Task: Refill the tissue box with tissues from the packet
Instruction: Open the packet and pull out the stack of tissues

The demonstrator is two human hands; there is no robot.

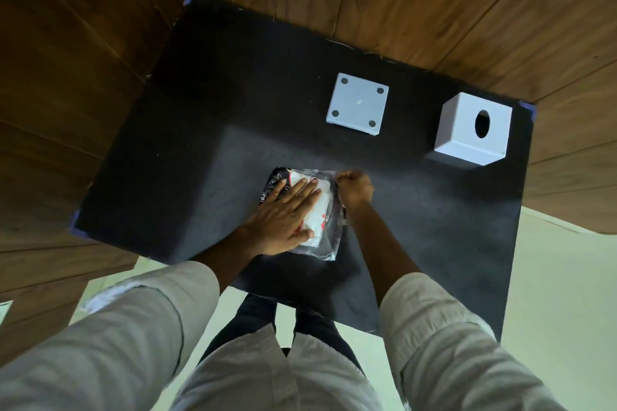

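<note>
Nearest to the camera, two light rolled-up sleeves are seen reaching forward over the near edge of a black mat that covers the work surface. The tissue packet is found lying flat on the mat, close to its near edge and roughly at the middle. Its clear plastic wrapper is seen with a dark printed end on the left and white tissues with red markings showing through.

The left hand is laid palm-down on the packet with its fingers spread flat across the top, pressing it to the mat. The right hand is closed into a loose fist at the packet's far right corner, the fingertips pinched on the edge of the clear wrapper; the exact grip is partly blurred.

Farther back, a white square base plate with four dark round pads at its corners is noted lying flat on the mat, well apart from the packet. To its right, near the far right corner of the mat, the white cube-shaped tissue box is recorded, with its oval opening facing up. Wooden panelling is observed beyond the mat.
</note>
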